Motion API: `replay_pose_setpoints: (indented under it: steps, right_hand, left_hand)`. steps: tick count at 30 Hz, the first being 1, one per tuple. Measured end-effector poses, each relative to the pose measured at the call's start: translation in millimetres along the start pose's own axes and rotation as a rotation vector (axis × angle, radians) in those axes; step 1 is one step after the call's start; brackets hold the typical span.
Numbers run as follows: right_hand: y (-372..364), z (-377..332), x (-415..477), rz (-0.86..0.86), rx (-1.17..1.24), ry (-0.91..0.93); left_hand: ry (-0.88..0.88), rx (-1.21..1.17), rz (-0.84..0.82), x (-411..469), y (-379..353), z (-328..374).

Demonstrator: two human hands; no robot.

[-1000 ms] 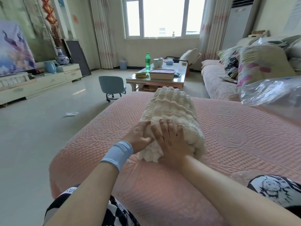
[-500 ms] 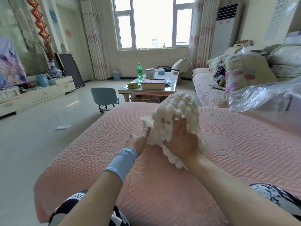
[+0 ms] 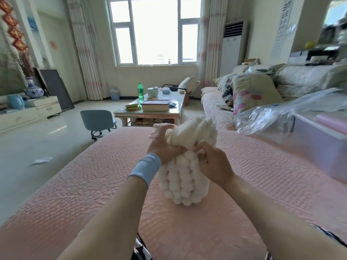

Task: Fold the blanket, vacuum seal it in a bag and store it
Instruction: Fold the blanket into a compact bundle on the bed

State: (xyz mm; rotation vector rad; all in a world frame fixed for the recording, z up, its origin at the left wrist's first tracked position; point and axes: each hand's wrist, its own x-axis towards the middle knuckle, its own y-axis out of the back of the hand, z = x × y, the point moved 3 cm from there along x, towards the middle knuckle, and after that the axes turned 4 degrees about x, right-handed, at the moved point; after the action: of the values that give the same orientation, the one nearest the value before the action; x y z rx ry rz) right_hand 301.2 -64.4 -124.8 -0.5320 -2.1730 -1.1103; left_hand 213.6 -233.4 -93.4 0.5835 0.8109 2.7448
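Observation:
The folded white bobbled blanket [image 3: 183, 177] hangs as a thick bundle lifted over the pink quilted bed [image 3: 93, 194], its lower end close to the cover. My left hand [image 3: 161, 145], with a pale blue wristband, grips the bundle's left side near the top. My right hand [image 3: 212, 162] grips its right side, fingers dug into the fabric. A clear plastic vacuum bag [image 3: 277, 115] lies crumpled at the right edge of the bed.
A lilac storage box [image 3: 323, 145] sits under the bag at right. Beyond the bed stand a coffee table [image 3: 150, 111] with a green bottle [image 3: 140, 91], a small blue chair [image 3: 97, 121], and a sofa [image 3: 217, 109] piled with bedding.
The blanket lay flat under both pressing palms; now both hands grip it and have raised it upright off the bed. My head has tilted upward.

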Motion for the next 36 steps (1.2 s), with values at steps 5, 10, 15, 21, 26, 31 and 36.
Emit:
replay_pose_setpoints:
  steps: [5,10,15,21,26,31,36]
  right_hand:
    - [48.0,36.5,6.6,-0.004,-0.291,0.011]
    - [65.2,66.6,-10.6,-0.298,-0.419,-0.011]
    - [80.0,88.0,-19.4,-0.477,-0.763,0.083]
    - [44.9,97.2,-32.2,-0.491,-0.781,0.244]
    - [34.3,88.0,-12.8,-0.454,-0.789,0.353]
    - [37.0,85.9,-4.0,-0.399,-0.709,0.108]
    - [26.6,74.2,4.3,-0.166,-0.698,0.136]
  left_hand:
    - [-0.342,0.350,-0.185,3.4,-44.1,56.2]
    - [-0.661,0.632,-0.193,-8.3,-86.4,85.1]
    - [-0.637,0.780,-0.310,-25.4,-102.6,68.0]
    - [-0.394,0.558,-0.482,-54.0,-106.1,65.8]
    - [-0.230,0.471,-0.114,-43.8,-101.6,73.5]
    - [-0.021,1.076,-0.323,-49.6,-125.1,64.2]
    - [-0.311,1.222,-0.178,-11.2,-99.3,57.7]
